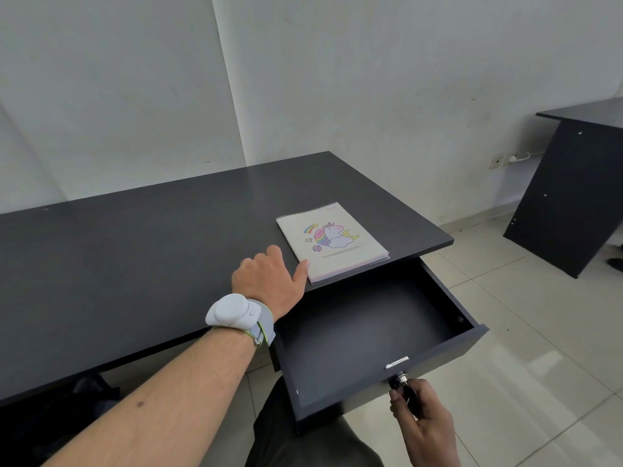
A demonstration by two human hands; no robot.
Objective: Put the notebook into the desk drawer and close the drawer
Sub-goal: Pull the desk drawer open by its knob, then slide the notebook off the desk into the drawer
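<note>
I see the dark desk (135,257) running from 9 o'clock to the centre of my view. The notebook (332,242), with a unicorn drawing on a pale cover, lies flat on the desk top at about 1 o'clock from the centre, close to the front edge of the desk and just above the open drawer (371,332).

The drawer is pulled out far toward 5 o'clock, and its inside is dark. On its front panel there is a small metal lock plate, and under it a key (399,382) stands in the lock.

My left hand (269,281) rests on the desk at 6 o'clock from the notebook's near left corner. The fingers are curled under loosely and the thumb points toward 1 o'clock, its tip touching or almost touching the notebook's edge; I cannot tell which. It holds nothing. On this wrist I see a white band device (232,315).

My right hand (421,419) is at 5 o'clock, below the drawer front. Its fingers are pinched narrow on the key.

A second dark desk (580,183) stands at 3 o'clock on the tiled floor (526,365), well apart from the first.
</note>
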